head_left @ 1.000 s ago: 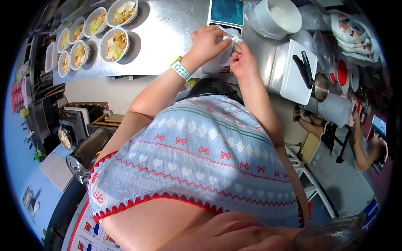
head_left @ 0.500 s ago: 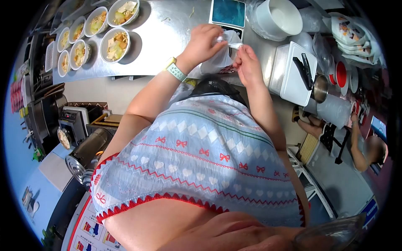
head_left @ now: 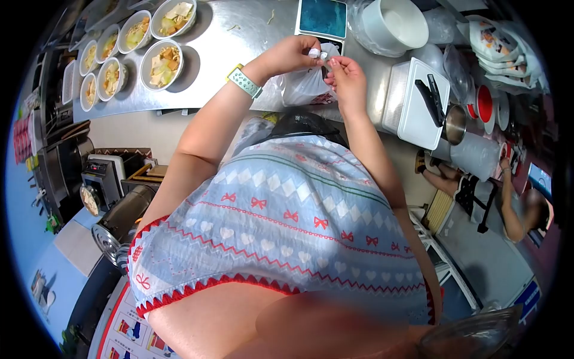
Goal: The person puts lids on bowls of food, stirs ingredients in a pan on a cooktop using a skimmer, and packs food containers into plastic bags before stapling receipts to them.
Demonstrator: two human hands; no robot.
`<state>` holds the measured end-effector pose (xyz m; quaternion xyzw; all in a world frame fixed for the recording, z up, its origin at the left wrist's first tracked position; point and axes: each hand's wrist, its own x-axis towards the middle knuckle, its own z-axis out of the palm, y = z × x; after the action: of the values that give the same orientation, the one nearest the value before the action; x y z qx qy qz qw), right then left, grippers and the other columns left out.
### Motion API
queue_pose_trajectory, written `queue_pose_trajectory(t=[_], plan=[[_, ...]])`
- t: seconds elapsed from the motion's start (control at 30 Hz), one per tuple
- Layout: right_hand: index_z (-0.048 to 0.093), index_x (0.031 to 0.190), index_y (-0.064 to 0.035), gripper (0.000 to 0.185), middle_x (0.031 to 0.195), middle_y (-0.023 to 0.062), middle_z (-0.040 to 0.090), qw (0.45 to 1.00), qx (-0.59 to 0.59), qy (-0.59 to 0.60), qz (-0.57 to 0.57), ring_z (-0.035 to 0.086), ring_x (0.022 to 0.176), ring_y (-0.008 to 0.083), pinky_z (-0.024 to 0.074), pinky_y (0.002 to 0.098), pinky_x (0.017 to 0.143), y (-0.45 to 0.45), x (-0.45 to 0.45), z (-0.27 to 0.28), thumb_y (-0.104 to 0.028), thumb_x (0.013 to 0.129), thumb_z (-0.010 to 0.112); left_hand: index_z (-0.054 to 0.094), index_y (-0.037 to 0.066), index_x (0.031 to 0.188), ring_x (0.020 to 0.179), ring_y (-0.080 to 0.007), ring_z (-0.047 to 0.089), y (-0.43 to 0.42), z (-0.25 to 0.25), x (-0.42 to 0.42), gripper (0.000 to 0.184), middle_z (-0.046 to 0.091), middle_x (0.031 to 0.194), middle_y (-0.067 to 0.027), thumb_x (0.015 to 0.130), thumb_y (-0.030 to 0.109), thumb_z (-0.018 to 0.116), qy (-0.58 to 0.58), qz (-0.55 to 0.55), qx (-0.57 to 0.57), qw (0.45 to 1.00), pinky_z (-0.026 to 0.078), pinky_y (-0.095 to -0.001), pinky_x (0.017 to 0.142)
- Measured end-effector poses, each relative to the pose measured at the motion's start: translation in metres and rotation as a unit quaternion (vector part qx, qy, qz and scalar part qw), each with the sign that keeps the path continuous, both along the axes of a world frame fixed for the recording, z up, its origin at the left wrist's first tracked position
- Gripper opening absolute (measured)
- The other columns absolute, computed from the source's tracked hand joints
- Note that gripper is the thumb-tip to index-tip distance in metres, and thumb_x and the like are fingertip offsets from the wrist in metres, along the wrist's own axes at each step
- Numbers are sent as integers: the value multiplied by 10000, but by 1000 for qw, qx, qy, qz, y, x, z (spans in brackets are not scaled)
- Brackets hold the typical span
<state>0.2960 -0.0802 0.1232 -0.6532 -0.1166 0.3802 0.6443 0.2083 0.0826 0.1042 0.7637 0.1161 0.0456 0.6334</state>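
A white plastic bag (head_left: 304, 87) stands at the near edge of the steel table, its top gathered into a twist between my hands. My left hand (head_left: 292, 55), with a watch on the wrist, is closed on the gathered top from the left. On the right, the fingertips of my right hand (head_left: 348, 79) pinch the other end of the twist. What is inside the bag is mostly hidden; some dark reddish print shows through low on its right side.
Several bowls of food (head_left: 162, 64) stand at the table's left. Behind the bag lies a tablet-like blue panel (head_left: 323, 18). To the right are white tubs (head_left: 397, 27), a lidded container (head_left: 412, 107) with black-handled tools (head_left: 431, 100), and a metal bowl (head_left: 455, 124). Another person (head_left: 514, 218) is at far right.
My hands have drawn closer together over the bag, and its top has been pulled into a tighter twist. More of the bag's rounded body shows below them.
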Motion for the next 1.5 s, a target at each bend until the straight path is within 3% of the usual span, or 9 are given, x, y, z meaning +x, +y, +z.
queue_pose_trajectory(t=[0.3,0.63,0.73,0.87,0.93,1.0,1.27,1.33,1.5], plan=[[608,963,19,151,776,66,640,989,-29,-140,43,606,591,107,526,243,564,7,3,-22,-103,875,621,538,29,846,750,-28,517,3,-11,4,129,550,783,46,863,68,660,3,5,-91,996,468,-194,702],[571,951,1,129,778,70,627,987,-21,-137,78,587,585,98,488,237,513,5,9,-24,-111,896,601,554,26,857,688,-40,508,2,-12,5,161,557,732,23,835,100,696,-19,31,-134,990,445,-214,626],[563,985,-15,138,785,61,605,991,34,-103,83,565,597,91,469,231,496,-3,10,-32,-130,914,590,557,25,875,699,-47,516,5,-5,4,166,569,753,21,832,109,694,-5,34,-114,993,447,-231,622],[543,1029,-26,187,831,52,579,984,110,108,91,541,590,89,453,225,484,-15,14,-23,-160,914,603,559,25,888,681,-88,535,5,-7,5,197,587,740,-17,814,143,698,-4,23,-42,999,450,-264,616],[534,1046,-24,224,849,56,574,969,163,162,89,537,580,90,449,225,477,-9,13,-11,-179,907,617,527,25,857,681,-58,449,2,2,4,165,525,730,22,829,101,671,0,48,98,994,416,-232,621],[526,1077,-21,289,886,79,579,989,31,-77,118,550,588,100,450,216,471,0,4,-3,-204,887,646,532,19,868,680,-62,450,0,8,6,178,528,724,12,823,114,676,1,51,84,995,419,-237,625],[541,1047,-3,237,792,37,554,988,-35,-118,93,530,566,99,417,225,440,10,9,-11,-196,919,594,545,19,852,662,-64,512,2,8,6,193,567,711,8,826,147,687,14,49,89,995,440,-240,600],[535,1012,-51,151,709,1,492,988,57,137,39,434,505,73,333,217,398,4,13,-18,-191,956,524,552,19,832,633,-66,528,2,11,5,221,573,688,11,834,186,698,32,83,-28,996,442,-233,575],[471,969,-111,135,709,-37,432,974,43,200,98,313,485,25,249,206,389,-9,13,6,-244,988,457,625,56,780,618,-207,591,6,15,-8,358,616,705,-85,794,406,699,78,57,172,980,466,-324,600]])
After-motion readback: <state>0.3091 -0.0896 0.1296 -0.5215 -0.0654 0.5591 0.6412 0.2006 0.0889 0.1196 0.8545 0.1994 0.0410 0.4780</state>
